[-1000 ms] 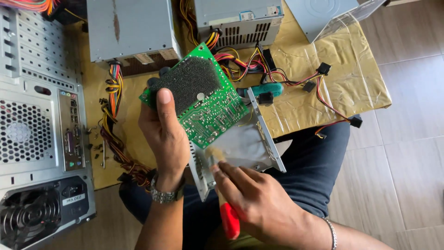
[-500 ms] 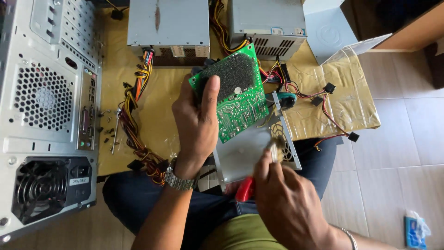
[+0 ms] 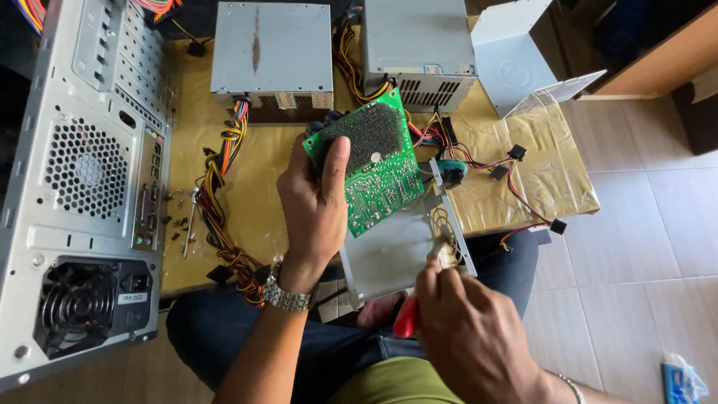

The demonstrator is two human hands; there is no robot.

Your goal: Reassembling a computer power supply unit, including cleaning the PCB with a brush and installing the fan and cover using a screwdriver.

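Two hands share the work from the head view: our left hand (image 3: 318,202) grasps the green circuit board (image 3: 374,172) above the grey metal case (image 3: 396,251). Our right hand (image 3: 467,329) clenches a red-handled brush (image 3: 406,318); we judge short, light strokes safest.

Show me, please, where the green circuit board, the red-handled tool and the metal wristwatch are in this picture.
green circuit board (image 3: 381,187): head view, on its bare green solder side, right of the thumb.
red-handled tool (image 3: 404,320): head view, on the red handle below the right hand.
metal wristwatch (image 3: 288,297): head view, on the band around the left wrist.
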